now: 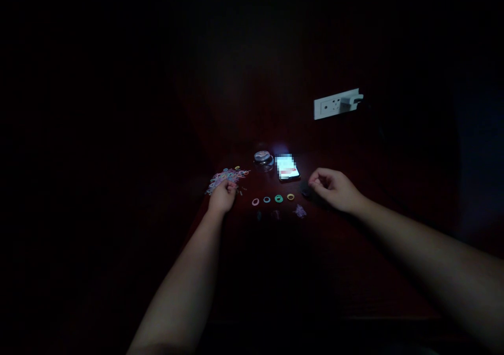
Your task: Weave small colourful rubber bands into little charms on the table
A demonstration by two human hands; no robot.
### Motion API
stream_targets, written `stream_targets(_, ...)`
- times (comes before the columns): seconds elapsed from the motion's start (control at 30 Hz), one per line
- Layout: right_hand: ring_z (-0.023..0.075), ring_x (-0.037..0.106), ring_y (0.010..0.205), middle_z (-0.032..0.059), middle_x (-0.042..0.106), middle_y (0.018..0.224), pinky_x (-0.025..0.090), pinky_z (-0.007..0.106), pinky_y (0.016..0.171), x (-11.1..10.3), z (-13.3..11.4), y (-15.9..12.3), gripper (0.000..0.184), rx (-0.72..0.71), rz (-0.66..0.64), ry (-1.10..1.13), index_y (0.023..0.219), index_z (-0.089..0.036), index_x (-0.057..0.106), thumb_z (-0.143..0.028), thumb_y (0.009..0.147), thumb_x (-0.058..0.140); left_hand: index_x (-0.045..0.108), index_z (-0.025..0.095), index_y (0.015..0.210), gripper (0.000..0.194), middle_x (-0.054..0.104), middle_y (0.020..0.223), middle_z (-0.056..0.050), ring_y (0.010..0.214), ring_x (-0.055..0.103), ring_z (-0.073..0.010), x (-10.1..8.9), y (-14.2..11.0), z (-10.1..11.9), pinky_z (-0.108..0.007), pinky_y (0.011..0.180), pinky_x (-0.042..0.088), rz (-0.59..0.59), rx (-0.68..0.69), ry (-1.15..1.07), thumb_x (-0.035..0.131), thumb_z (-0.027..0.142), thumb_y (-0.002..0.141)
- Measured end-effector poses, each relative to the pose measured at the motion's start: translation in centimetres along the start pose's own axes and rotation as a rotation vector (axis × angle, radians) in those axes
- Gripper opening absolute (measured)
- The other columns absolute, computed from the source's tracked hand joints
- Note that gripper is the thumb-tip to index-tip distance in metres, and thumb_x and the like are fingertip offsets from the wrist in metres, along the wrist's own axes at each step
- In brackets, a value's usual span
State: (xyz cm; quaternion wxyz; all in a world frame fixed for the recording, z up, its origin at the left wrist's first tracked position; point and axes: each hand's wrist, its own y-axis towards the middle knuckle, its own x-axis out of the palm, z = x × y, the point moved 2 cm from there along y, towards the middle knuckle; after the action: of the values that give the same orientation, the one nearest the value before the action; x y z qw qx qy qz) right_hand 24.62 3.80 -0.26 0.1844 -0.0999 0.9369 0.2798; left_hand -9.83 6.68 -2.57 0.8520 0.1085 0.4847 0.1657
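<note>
We see lidded jar beside lit phone; jar's contents too dim to tell. Our left hand curled narrow at near edge of loose band pile; our right hand narrow, right of phone. Whether either holds band, we cannot tell. Between hands: four-ring row, purple clump.

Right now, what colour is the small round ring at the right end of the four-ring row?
The small round ring is yellow in the head view.
</note>
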Motion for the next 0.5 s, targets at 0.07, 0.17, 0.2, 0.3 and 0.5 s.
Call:
stream_targets(0.07, 0.0104, 0.042, 0.052, -0.0026, 0.047, 0.058, 0.035, 0.023, 0.049, 0.02, 0.01, -0.01, 0.016, -0.004, 0.002, -0.004, 0.072, -0.017, 0.055, -0.032, 0.079, 0.058, 0.063, 0.019, 0.091, 0.015, 0.070, 0.082, -0.003, 0.071, 0.065, -0.0169, 0.11, 0.05, -0.10, -0.027, 0.069, 0.051, 0.000, 0.014, -0.026, 0.052, 0.025, 0.082)
stream_targets(0.17, 0.0105, 0.042, 0.053, -0.0021, 0.048, 0.059, 0.034, 0.023, 0.049, 0.06, 0.09, 0.00, 0.016, -0.004, 0.002, -0.013, 0.072, -0.017, 0.055, -0.032, 0.079, 0.058, 0.064, 0.019, 0.092, 0.016, 0.071, 0.084, -0.003, 0.071, 0.065, -0.0163, 0.17, 0.11, -0.21, -0.026, 0.070, 0.051, 0.013, 0.014, -0.043, 0.054, 0.025, 0.082)
stream_targets(0.2, 0.0105, 0.042, 0.053, -0.0020, 0.048, 0.059, 0.034, 0.023, 0.049, 0.06, 0.14, 0.00, 0.016, -0.002, 0.003, -0.017, 0.072, -0.017, 0.056, -0.032, 0.079, 0.058, 0.065, 0.019, 0.091, 0.015, 0.071, 0.085, -0.003, 0.071, 0.065, -0.0165, 0.15, 0.12, -0.20, -0.026, 0.070, 0.052, 0.018, 0.014, -0.041, 0.054, 0.025, 0.082)
stream_targets(0.3, 0.0105, 0.042, 0.053, -0.0023, 0.048, 0.059, 0.034, 0.023, 0.049, 0.07, 0.32, 0.02, 0.016, 0.004, 0.005, -0.028, 0.073, -0.017, 0.056, -0.032, 0.079, 0.058, 0.066, 0.020, 0.090, 0.016, 0.071, 0.085, -0.003, 0.073, 0.065, -0.0179, 0.03, 0.08, -0.08, -0.028, 0.070, 0.052, 0.013, 0.018, -0.029, 0.054, 0.026, 0.082)
stream_targets(0.5, 0.0103, 0.041, 0.053, -0.0028, 0.046, 0.059, 0.033, 0.023, 0.049, 0.06, 0.35, 0.04, 0.017, 0.005, -0.015, -0.008, 0.073, -0.017, 0.055, -0.033, 0.080, 0.058, 0.067, 0.020, 0.090, 0.018, 0.072, 0.089, -0.004, 0.078, 0.067, -0.0208, -0.03, 0.07, -0.03, -0.031, 0.075, 0.053, 0.007, 0.029, -0.022, 0.053, 0.028, 0.083)
